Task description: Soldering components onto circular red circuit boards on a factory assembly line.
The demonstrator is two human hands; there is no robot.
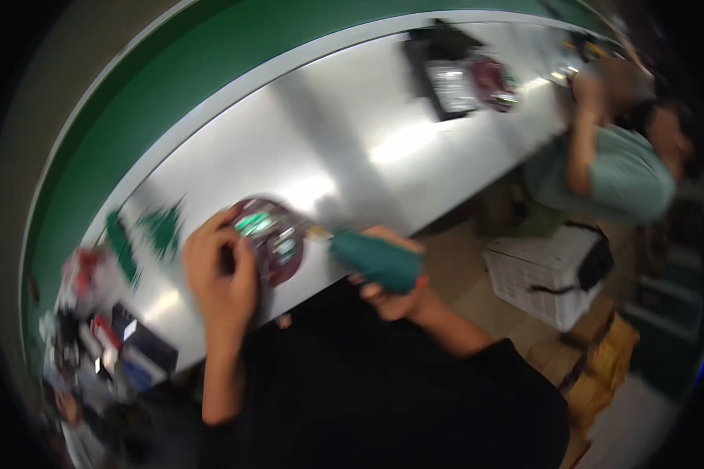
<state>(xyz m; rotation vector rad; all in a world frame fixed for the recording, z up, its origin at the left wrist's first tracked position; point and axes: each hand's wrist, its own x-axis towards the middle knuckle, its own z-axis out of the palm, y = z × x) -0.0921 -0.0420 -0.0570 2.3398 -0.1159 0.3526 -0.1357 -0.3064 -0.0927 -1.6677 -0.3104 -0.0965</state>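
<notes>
My right hand (pixel 391 277) is wrapped round a dark teal power screwdriver (pixel 375 260). Its tip points left, close to the right edge of a round dark red disc-shaped part (pixel 288 246); blur hides whether the two touch. The disc lies on the metal table (pixel 235 144) near its front edge, with shiny green and silvery patches on top. At the disc's left rim is my left hand (pixel 219 262), fingers curled and thumb bent in against it. Motion blur smears the fingertips.
Thin green pieces (pixel 160 230) lie left of the disc. Mixed clutter (pixel 94 336) crowds the table's left end. Farther right sit a black tray (pixel 430 66) with a clear packet and another dark red disc (pixel 493 82). A person (pixel 618 168) works beyond a white crate (pixel 540 273).
</notes>
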